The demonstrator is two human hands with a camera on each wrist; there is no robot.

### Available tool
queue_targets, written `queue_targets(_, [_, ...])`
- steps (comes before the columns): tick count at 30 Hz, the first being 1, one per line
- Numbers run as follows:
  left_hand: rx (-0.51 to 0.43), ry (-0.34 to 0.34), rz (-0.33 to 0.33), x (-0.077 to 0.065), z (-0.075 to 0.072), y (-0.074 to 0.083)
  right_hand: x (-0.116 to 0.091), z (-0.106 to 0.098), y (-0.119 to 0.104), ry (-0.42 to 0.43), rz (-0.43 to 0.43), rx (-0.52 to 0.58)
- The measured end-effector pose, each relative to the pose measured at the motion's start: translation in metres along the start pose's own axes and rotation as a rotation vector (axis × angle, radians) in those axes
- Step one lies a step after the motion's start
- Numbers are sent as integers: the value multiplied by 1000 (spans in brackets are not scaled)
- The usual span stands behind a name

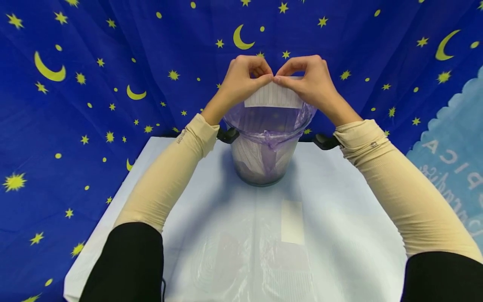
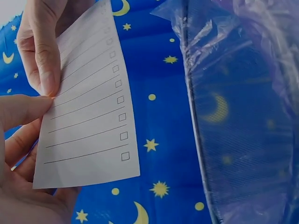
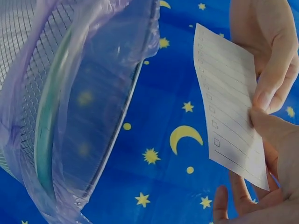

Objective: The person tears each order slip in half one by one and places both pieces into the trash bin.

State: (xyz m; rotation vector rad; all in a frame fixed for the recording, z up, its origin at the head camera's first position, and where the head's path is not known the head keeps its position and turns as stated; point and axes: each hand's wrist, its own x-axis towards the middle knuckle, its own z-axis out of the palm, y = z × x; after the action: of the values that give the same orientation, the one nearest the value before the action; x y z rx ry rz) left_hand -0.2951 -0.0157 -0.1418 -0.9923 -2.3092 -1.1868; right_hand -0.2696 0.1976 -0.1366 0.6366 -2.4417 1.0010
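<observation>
Both hands hold a white checklist sheet (image 1: 273, 96) with ruled lines and small checkboxes, above the far rim of a mesh wastebasket (image 1: 245, 157). My left hand (image 1: 245, 79) pinches the sheet's edge near its middle between thumb and fingers. Right beside it, my right hand (image 1: 309, 79) pinches the same edge, the two thumb tips almost touching. In the left wrist view the checklist sheet (image 2: 93, 116) is slightly bowed, its boxes along the edge toward the basket. A thin purple bin bag (image 1: 268, 140) lines the basket and folds over its rim.
A small pale paper (image 1: 292, 222) lies on the white-covered table (image 1: 211, 201), nearer me than the basket. Dark pieces (image 1: 228, 135) show below the wrists. Behind the table hangs a blue cloth (image 1: 124, 54) with yellow moons and stars; a light-blue lettered panel (image 1: 453, 159) stands right.
</observation>
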Motion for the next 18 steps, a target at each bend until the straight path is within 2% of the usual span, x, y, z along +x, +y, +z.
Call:
queue_targets(10, [22,-5,-73,11,3,-10,13,7,15,-6,15,55])
queue_targets(18, [1,-5,-129,14,7,-17,15,13,22,-13,9,68])
